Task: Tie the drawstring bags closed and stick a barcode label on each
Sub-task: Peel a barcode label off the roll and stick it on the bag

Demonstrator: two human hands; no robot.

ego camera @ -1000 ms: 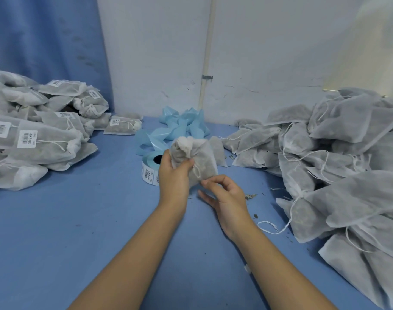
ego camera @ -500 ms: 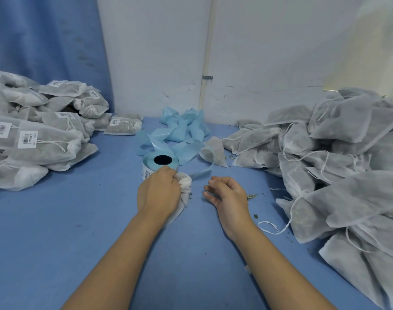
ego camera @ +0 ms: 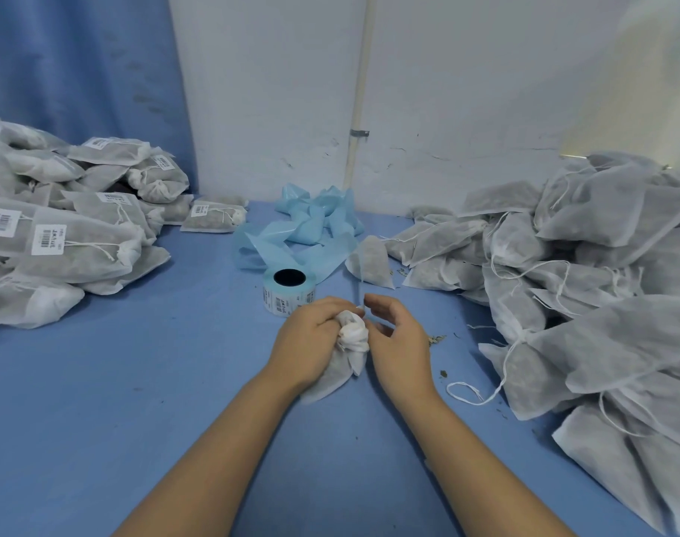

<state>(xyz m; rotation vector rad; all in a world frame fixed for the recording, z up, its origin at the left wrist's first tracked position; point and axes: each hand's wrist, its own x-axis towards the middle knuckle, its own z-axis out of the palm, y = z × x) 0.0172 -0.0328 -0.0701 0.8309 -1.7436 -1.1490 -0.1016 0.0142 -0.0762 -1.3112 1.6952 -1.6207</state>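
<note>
Risk, neck: the bag (ego camera: 350, 368) looks bunched rather than knotted, so if the left hand (ego camera: 311, 339) slackens too soon the gathered mouth could spring back open.
Risk, spill: crumbs (ego camera: 435, 339) already lie on the blue table (ego camera: 137, 381) just off the right hand's (ego camera: 402, 335) outer edge. If the neck tips while it is loose, more filling could shake out.
Risk, cord: a thin pale streak, likely the drawstring (ego camera: 357, 290), rises just beyond the fingertips. A hard yank could slip it free or cinch it unevenly.
Risk, roll: the label roll (ego camera: 288, 292) stands just past the left knuckles, and a wide tying motion could bump it.
Left hand: palm down, fingers wrapped tight round the bag's neck, pinning it to the table, forearm coming in low from the near side.
Right hand: hovering beside the neck, wrist cocked, fingers curved inward, thumb side toward the left hand. Whether it actually pinches the cord is too blurred to call.
Bag: under and between both hands, white puckered top poking out between them, body trailing back beneath the left wrist.
Supply: untied bags (ego camera: 586, 265) heaped well out beyond the right hand.
Finished: labelled bags (ego camera: 71, 242) stacked far off past the left hand.
Stage, my read: tying under way, with no label on this bag yet.
</note>
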